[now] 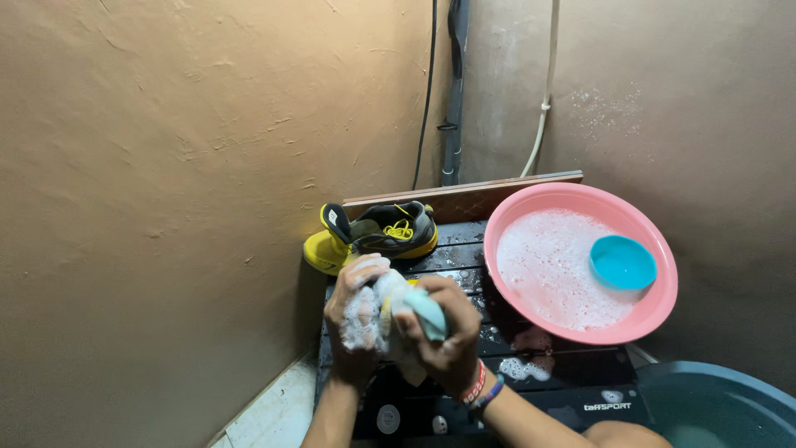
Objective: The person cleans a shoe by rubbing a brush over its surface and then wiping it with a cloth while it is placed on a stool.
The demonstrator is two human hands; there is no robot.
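My left hand [355, 309], covered in white foam, grips a soapy shoe [386, 292] whose yellow edge just shows through the suds. My right hand [448, 340], with bracelets on its wrist, is closed around a light blue brush [428, 312] that is pressed against the shoe. Both hands are over a wet black slatted platform [531, 369]. A second shoe [381, 234], yellow and grey with yellow laces, lies on its side at the back of the platform, just beyond my left hand.
A pink basin [663, 286] of soapy water, with a small blue bowl [622, 262] floating in it, stands to the right. A dark blue tub [721, 402] sits at the bottom right. Plastered walls close in on the left and behind, with pipes [453, 91] in the corner.
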